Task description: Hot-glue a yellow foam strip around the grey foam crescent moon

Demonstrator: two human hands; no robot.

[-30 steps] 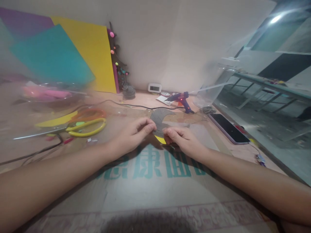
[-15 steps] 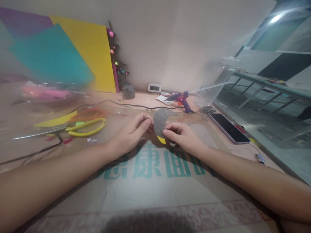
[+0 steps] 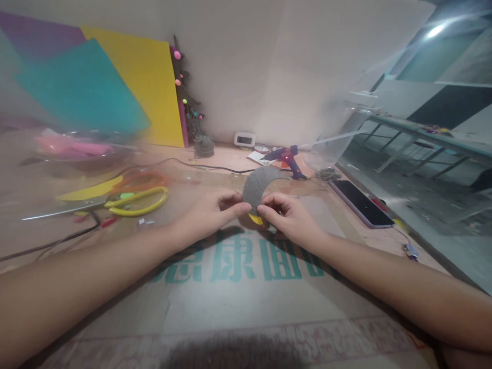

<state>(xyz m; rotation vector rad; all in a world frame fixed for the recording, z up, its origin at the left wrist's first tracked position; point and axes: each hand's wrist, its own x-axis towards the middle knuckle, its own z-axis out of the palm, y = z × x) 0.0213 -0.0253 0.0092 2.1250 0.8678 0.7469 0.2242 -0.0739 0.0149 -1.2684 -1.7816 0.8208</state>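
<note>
A grey, ridged, crescent-shaped piece point(image 3: 258, 183) is held up between my two hands, its curved tip pointing right. Yellow material point(image 3: 255, 219) shows at its lower end. My left hand point(image 3: 226, 205) pinches the lower left edge with thumb and fingers. On the other side, my right hand point(image 3: 282, 210) grips the lower right edge, thumb in front. The fingertips behind the piece are hidden.
Behind the piece lies a blue glue gun point(image 3: 289, 158), near a small white clock point(image 3: 244, 139). A phone point(image 3: 361, 203) is at the right. Yellow-handled scissors point(image 3: 136, 202) and a blurred bowl of pink items point(image 3: 73, 147) are at the left.
My left thumb and fingers have moved right and down onto the piece's lower left edge. The grey crescent has turned, with its tip now farther right and more of its arc showing.
</note>
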